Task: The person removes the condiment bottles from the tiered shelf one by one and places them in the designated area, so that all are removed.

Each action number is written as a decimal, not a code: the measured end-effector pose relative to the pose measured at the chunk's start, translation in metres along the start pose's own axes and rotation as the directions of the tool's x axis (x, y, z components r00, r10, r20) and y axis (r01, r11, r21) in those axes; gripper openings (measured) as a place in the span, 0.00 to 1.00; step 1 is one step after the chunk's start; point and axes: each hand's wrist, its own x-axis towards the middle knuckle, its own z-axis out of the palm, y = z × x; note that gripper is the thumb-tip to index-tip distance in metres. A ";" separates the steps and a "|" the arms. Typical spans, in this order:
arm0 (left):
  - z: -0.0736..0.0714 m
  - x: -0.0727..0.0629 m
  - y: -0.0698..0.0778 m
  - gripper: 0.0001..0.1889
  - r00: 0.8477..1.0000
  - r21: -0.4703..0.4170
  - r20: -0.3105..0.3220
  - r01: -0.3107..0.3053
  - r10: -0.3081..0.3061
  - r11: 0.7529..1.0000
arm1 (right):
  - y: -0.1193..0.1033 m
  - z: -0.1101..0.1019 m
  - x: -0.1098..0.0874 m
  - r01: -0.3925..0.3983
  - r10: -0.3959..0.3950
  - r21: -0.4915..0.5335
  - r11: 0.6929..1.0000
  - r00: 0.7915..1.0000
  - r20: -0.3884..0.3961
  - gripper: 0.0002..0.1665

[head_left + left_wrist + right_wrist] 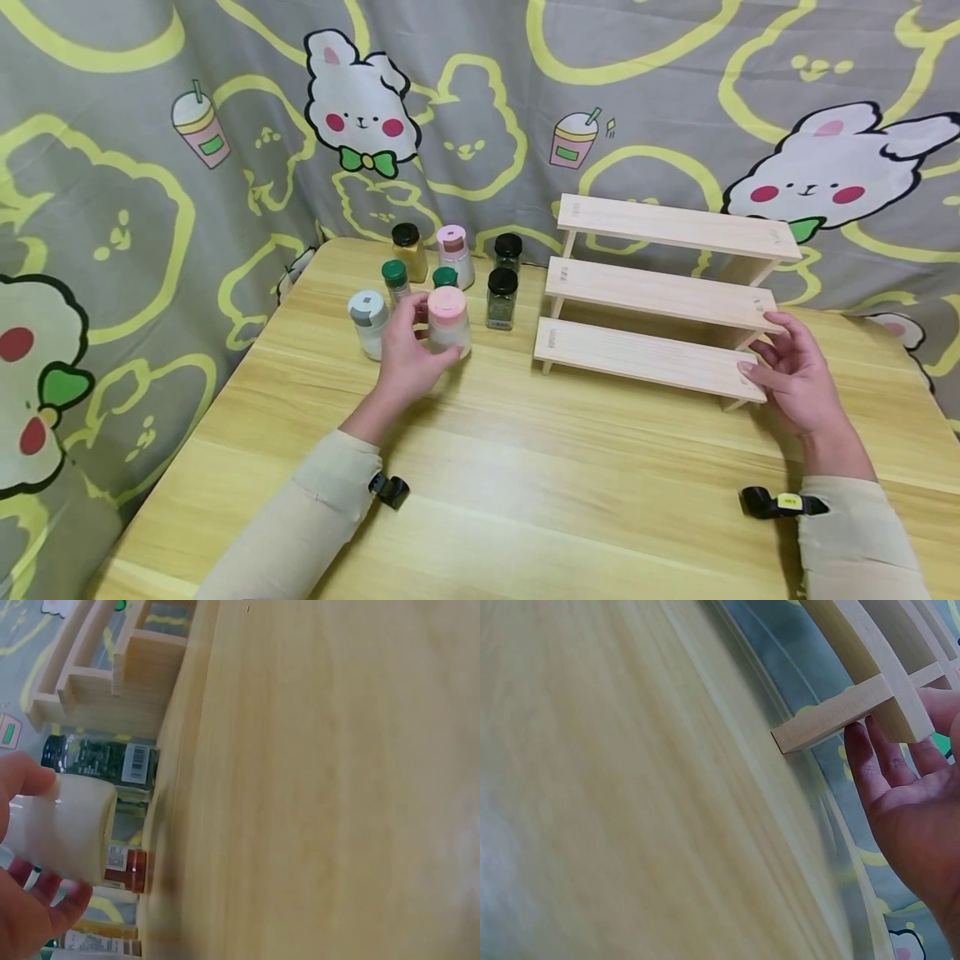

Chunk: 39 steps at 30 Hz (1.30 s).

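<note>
My left hand [411, 354] grips a white shaker jar with a pink lid [448, 323], thumb on one side and fingers on the other. In the left wrist view the white jar [66, 825] hangs slightly above the tabletop. My right hand [798, 375] holds the right end of a three-tier wooden shelf rack [652, 360], its thumb on the lowest board. In the right wrist view, the fingers [870, 761] lie against the rack's end [836, 714]. The rack stands on the table, its boards bare.
Around the held jar stand a grey-lidded jar [369, 325], green-capped bottles [396, 279], a yellow spice jar [409, 254], a lilac-lidded jar [457, 258] and black-capped herb jars [502, 298]. A patterned curtain [480, 108] hangs behind the wooden table [487, 483].
</note>
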 end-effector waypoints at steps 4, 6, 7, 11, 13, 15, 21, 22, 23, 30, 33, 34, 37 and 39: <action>0.001 0.001 -0.004 0.42 0.999 -0.007 0.027 0.027 -0.027 1.000 | -0.001 -0.001 -0.001 0.001 -0.001 0.004 1.000 1.000 -0.006 0.48; 0.002 0.001 -0.006 0.42 0.998 -0.016 0.035 0.046 -0.046 0.999 | -0.001 -0.001 -0.002 0.000 0.000 -0.001 1.000 1.000 -0.010 0.48; 0.002 0.001 -0.007 0.42 0.998 -0.020 0.039 0.053 -0.053 0.998 | -0.001 -0.001 -0.002 -0.001 0.001 -0.003 1.000 1.000 -0.011 0.48; 0.003 0.001 -0.010 0.41 0.997 -0.017 0.053 0.060 -0.059 0.998 | -0.002 -0.002 -0.002 -0.002 0.001 -0.015 1.000 1.000 -0.013 0.49; 0.003 0.001 -0.012 0.41 0.997 -0.013 0.061 0.053 -0.052 0.999 | -0.002 -0.002 -0.002 -0.001 0.001 -0.019 1.000 1.000 -0.013 0.49; 0.004 0.000 -0.013 0.41 0.997 -0.015 0.066 0.048 -0.047 0.999 | -0.002 -0.003 -0.002 -0.002 0.002 -0.022 1.000 1.000 -0.015 0.49; 0.010 0.000 -0.016 0.41 0.994 -0.042 0.086 0.065 -0.062 0.997 | -0.005 -0.005 -0.007 -0.003 0.002 -0.030 1.000 1.000 -0.025 0.50; 0.011 0.000 -0.016 0.41 0.994 -0.048 0.090 0.068 -0.064 0.997 | -0.006 -0.005 -0.009 -0.002 0.001 -0.033 0.999 1.000 -0.028 0.50; 0.012 0.001 -0.016 0.41 0.993 -0.050 0.095 0.072 -0.067 0.996 | -0.007 -0.006 -0.011 0.000 -0.001 -0.032 0.999 0.999 -0.032 0.49; 0.016 0.003 -0.016 0.42 0.989 -0.074 0.117 0.097 -0.088 0.993 | -0.010 -0.005 -0.019 0.014 -0.015 -0.011 1.000 0.999 -0.042 0.49; 0.013 0.001 -0.016 0.43 0.987 -0.068 0.116 0.123 -0.114 0.990 | -0.009 -0.004 -0.015 0.002 -0.003 -0.026 1.000 0.999 -0.034 0.49; 0.012 0.000 -0.016 0.43 0.986 -0.061 0.113 0.129 -0.122 0.990 | -0.008 -0.003 -0.013 -0.003 0.001 -0.059 0.998 0.999 -0.037 0.49; 0.008 -0.004 -0.014 0.47 0.986 -0.003 0.103 0.131 -0.130 0.991 | -0.007 0.001 -0.009 -0.036 0.019 -0.230 0.972 0.997 -0.074 0.48; 0.005 -0.008 -0.010 0.52 0.988 0.061 0.104 0.111 -0.117 0.992 | -0.007 0.003 -0.006 -0.076 0.035 -0.386 0.919 0.993 -0.112 0.48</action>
